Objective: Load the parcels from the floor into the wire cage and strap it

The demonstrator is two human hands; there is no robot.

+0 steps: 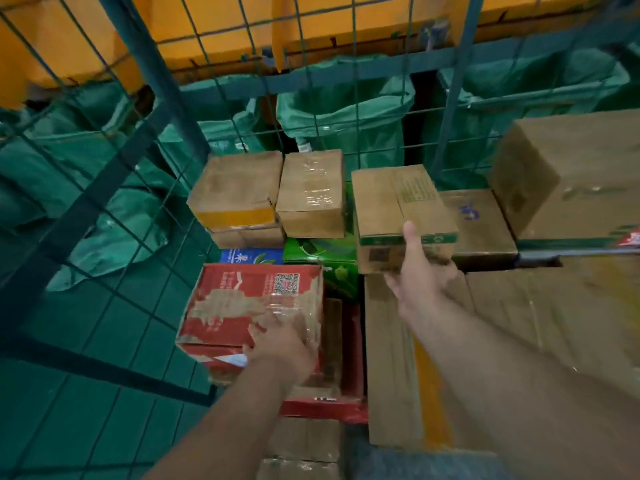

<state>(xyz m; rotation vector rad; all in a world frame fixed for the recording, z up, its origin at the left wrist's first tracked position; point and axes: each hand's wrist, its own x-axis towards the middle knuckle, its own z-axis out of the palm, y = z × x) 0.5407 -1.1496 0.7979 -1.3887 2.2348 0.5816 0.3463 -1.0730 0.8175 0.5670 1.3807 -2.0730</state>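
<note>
Cardboard parcel, right: brown box with green band (403, 216), inside the wire cage (152, 69), sitting on top of the stack, tilted a bit.
Right hand (420, 271): gripping that box at its near edge, thumb (410, 237) up over the green band, other fingers under the near face, mostly hidden.
Red parcel, left: red box with torn print and clear tape (252, 306), on the near-left of the stack, QR label on its top far from the fingers.
Left hand (280, 344): clamped on the red box's near right corner, fingers spread over the taped top.
Beyond left fingers: blue carton (251, 256) and green carton (320, 252) lower down, then two brown boxes side by side, one with a yellow strip (237, 195), one taped plain (311, 194).
Right of right fingers: flat brown box with blue mark (479, 223), then a large brown box (571, 174) stacked higher.
Under right forearm: long brown carton with a yellow stripe (391, 358).
Outside mesh: green sacks (346, 112) hanging behind the cage, orange bins (221, 26) above them.
Floor: green tiles (104, 341) left of the left fingers, seen through the wire.
</note>
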